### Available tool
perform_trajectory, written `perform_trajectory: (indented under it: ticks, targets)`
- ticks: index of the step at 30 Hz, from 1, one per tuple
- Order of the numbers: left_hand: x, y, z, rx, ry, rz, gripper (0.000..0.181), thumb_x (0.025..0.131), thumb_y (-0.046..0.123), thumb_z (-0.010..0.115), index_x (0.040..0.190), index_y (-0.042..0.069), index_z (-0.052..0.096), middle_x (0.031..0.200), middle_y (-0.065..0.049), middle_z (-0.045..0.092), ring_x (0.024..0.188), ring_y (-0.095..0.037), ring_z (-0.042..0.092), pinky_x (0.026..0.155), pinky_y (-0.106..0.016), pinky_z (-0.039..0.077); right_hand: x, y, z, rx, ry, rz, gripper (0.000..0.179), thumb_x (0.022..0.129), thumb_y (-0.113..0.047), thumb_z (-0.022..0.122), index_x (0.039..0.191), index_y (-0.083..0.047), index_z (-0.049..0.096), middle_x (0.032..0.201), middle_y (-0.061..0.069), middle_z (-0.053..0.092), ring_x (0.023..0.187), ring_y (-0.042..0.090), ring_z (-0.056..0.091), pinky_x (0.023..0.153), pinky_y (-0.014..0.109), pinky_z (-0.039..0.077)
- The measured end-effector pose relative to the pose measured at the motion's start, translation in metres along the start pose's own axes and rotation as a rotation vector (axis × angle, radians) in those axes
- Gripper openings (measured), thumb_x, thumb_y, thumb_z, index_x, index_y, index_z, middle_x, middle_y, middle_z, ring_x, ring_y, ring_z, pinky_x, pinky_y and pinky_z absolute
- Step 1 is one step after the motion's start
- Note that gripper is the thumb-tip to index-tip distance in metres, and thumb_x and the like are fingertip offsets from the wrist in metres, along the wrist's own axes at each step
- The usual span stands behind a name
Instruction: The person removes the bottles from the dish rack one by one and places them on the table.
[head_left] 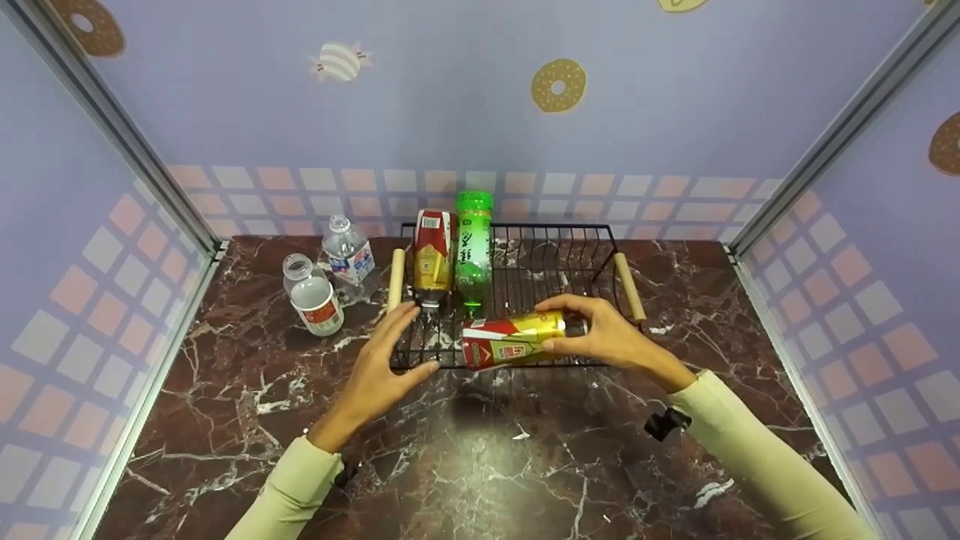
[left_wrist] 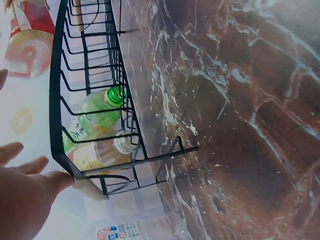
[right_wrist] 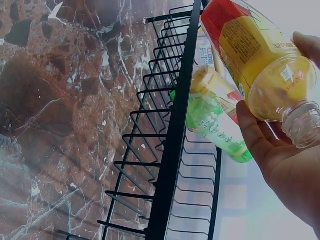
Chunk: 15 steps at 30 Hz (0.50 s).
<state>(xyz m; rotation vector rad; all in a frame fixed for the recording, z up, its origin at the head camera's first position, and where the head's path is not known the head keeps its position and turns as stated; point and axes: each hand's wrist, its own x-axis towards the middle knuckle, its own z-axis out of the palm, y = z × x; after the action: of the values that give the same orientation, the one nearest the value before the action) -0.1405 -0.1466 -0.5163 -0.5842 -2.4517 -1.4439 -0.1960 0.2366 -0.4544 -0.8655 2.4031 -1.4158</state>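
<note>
My right hand (head_left: 616, 339) grips a red-and-yellow plastic bottle (head_left: 510, 341) near its neck. The bottle lies sideways over the front rim of a black wire basket (head_left: 551, 225), its base pointing left. In the right wrist view the bottle's capless neck (right_wrist: 302, 122) shows beside the palm. My left hand (head_left: 379, 371) is at the basket's front left corner, fingers spread and holding nothing, the thumb tip right at the rim. Inside the basket, another red-and-yellow bottle (head_left: 433, 251) and a green bottle (head_left: 474, 247) lean side by side, bases toward the back wall and necks toward me.
Two clear, capless bottles stand left of the basket: one with a red-and-white label (head_left: 319, 307), the other with a blue-and-white label (head_left: 351, 262). Wooden handles (head_left: 628, 285) flank the basket. Patterned walls (head_left: 450, 112) enclose the dark marbled tabletop (head_left: 480, 457) at back and sides.
</note>
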Motion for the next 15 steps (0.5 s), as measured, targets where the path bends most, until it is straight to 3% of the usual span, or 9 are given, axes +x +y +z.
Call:
perform_trajectory:
  ticks: [8, 15]
  targets:
    - [0.003, 0.011, 0.002, -0.005, -0.078, 0.063, 0.082, 0.089, 0.021, 0.094, 0.159, 0.002, 0.055, 0.169, -0.022, 0.047, 0.158, -0.046, 0.040, 0.129, -0.067, 0.032, 0.000, 0.000, 0.003, 0.010, -0.006, -0.008, 0.056, 0.093, -0.019, 0.089, 0.144, -0.008, 0.070, 0.128, 0.015, 0.074, 0.103, 0.035, 0.072, 0.084, 0.040, 0.067]
    - [0.005, 0.025, 0.003, -0.024, -0.179, 0.057, 0.088, 0.091, 0.026, 0.092, 0.164, 0.005, 0.049, 0.171, -0.016, 0.045, 0.157, -0.042, 0.043, 0.128, -0.067, 0.035, 0.000, -0.006, 0.007, 0.048, -0.026, -0.001, 0.055, 0.094, -0.019, 0.088, 0.144, -0.007, 0.069, 0.127, 0.014, 0.074, 0.102, 0.031, 0.073, 0.086, 0.042, 0.067]
